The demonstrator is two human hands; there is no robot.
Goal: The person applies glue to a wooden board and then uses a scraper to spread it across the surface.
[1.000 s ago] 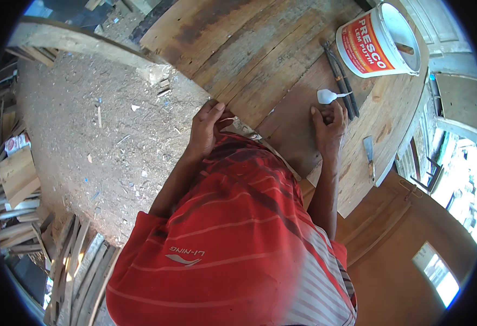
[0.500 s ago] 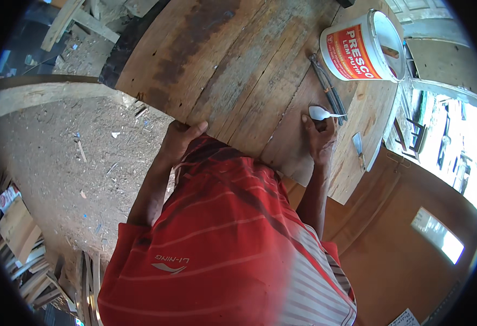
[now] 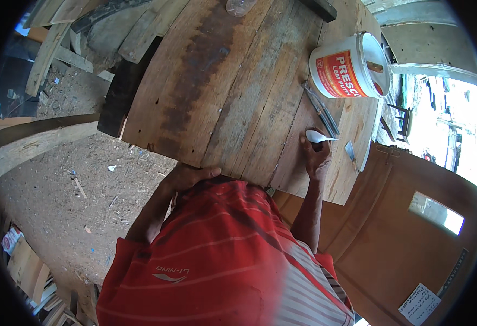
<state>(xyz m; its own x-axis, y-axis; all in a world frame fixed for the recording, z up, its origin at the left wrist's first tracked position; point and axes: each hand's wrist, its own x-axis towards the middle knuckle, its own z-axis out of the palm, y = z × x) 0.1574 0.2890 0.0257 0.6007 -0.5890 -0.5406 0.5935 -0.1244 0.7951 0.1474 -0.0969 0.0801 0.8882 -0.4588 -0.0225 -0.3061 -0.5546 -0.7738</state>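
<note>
My right hand (image 3: 317, 160) is closed around a small white squeeze bottle (image 3: 315, 136) with a thin pointed nozzle, tilted so the nozzle points right. This hand is over the right part of the worn wooden tabletop (image 3: 254, 98). At the tabletop's near edge, my left hand (image 3: 187, 176) grips the board, thumb on top; its other fingers are mostly hidden. Just beyond the bottle lies a bundle of slim dark rods (image 3: 321, 111). A putty knife (image 3: 351, 151) rests to the right of my right hand.
A white bucket (image 3: 339, 73) with a red label stands at the far right of the table, a wooden handle inside. A dark block (image 3: 321, 8) and a clear plastic container (image 3: 240, 5) sit at the far side. Scrap wood (image 3: 29, 266) lies on the floor at left.
The view has shifted, so the table and bucket appear lower and further left, and the clear container has come into sight. Both hands keep their holds.
</note>
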